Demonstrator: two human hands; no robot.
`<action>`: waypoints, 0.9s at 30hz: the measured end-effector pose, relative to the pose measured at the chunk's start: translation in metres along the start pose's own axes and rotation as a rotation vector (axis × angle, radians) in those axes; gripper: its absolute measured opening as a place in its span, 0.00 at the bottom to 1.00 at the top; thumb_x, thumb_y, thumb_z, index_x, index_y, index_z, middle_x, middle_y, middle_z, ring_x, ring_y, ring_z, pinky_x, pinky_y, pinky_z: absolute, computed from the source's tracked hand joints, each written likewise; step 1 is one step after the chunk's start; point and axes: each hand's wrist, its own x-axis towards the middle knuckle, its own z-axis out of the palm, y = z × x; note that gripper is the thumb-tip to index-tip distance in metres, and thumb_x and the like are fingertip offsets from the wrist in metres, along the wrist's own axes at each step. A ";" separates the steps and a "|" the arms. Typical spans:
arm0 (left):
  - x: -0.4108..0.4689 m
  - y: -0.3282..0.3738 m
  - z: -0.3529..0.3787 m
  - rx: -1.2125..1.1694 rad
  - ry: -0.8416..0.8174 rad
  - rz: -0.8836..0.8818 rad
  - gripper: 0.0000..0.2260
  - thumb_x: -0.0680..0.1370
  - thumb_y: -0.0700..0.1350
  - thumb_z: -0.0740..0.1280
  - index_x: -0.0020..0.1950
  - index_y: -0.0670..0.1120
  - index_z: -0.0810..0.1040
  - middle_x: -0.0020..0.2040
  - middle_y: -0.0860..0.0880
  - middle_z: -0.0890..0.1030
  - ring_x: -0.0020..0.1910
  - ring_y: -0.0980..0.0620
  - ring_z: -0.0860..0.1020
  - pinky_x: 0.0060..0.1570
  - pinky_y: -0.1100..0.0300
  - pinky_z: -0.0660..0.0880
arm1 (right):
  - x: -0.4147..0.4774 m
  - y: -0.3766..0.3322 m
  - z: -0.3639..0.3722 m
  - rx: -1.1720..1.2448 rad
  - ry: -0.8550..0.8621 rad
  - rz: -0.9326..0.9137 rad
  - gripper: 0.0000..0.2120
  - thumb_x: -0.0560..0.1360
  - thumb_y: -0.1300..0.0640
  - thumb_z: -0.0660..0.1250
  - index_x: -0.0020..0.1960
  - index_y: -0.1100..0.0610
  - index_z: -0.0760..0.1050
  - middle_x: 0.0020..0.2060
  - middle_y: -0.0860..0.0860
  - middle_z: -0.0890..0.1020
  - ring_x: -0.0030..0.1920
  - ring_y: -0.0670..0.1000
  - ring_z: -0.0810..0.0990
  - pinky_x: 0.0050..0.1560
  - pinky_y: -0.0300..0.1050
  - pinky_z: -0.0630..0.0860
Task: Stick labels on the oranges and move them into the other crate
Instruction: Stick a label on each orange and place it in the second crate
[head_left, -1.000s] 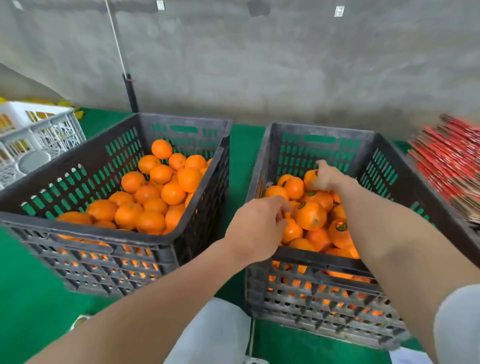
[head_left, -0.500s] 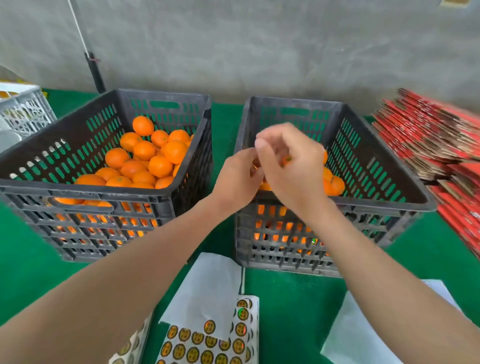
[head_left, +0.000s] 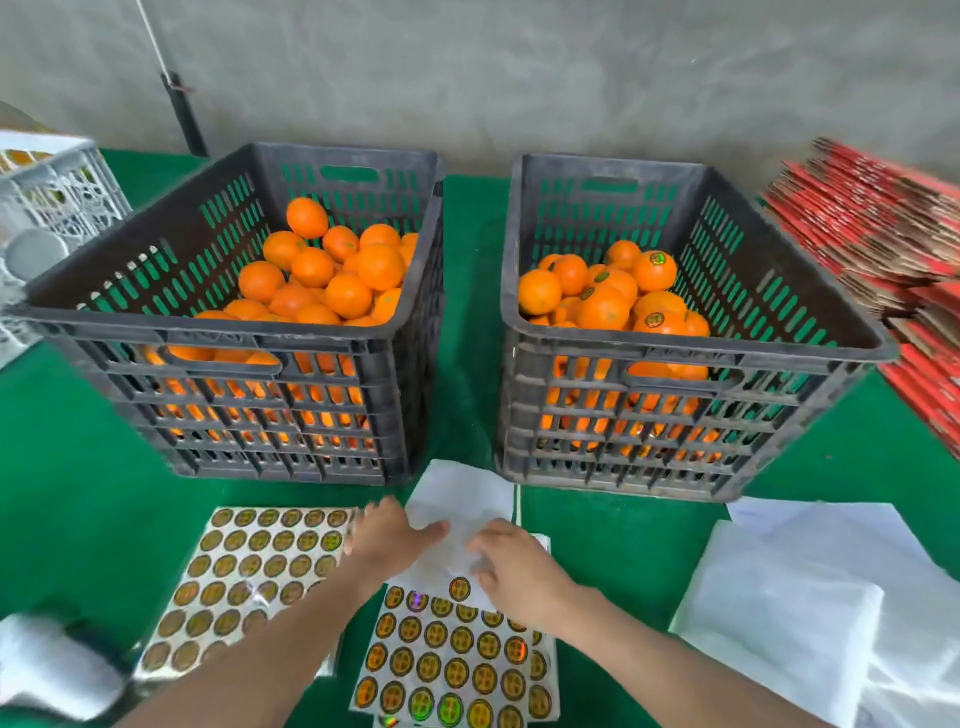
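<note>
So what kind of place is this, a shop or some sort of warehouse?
Probably a fruit packing shed or warehouse: black plastic crates heaped with oranges stand before a bare concrete wall, sheets of round labels lie in front, and flattened red cartons are stacked at the right.

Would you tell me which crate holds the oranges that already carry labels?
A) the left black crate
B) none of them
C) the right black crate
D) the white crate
C: round labels show on several oranges in the right crate, while no such label shows in the left crate.
</note>
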 end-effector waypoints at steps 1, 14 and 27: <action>0.000 0.002 0.002 0.093 -0.004 -0.014 0.38 0.70 0.66 0.66 0.71 0.44 0.64 0.70 0.44 0.68 0.71 0.42 0.63 0.68 0.50 0.63 | -0.001 -0.001 0.002 0.010 0.008 0.003 0.16 0.77 0.62 0.58 0.64 0.60 0.71 0.60 0.56 0.71 0.61 0.56 0.71 0.64 0.46 0.65; -0.025 0.021 -0.021 -0.989 -0.585 0.068 0.06 0.78 0.36 0.62 0.52 0.39 0.77 0.40 0.41 0.83 0.40 0.43 0.81 0.41 0.53 0.77 | -0.027 -0.002 0.009 0.220 0.535 -0.066 0.09 0.75 0.61 0.67 0.53 0.63 0.80 0.53 0.53 0.79 0.54 0.49 0.78 0.58 0.28 0.66; -0.012 0.012 -0.029 -1.061 -0.712 -0.087 0.06 0.77 0.35 0.62 0.54 0.37 0.73 0.36 0.39 0.83 0.34 0.42 0.82 0.36 0.53 0.78 | -0.039 -0.017 -0.008 0.115 0.665 -0.287 0.04 0.67 0.66 0.75 0.40 0.59 0.83 0.38 0.49 0.84 0.37 0.48 0.82 0.37 0.43 0.80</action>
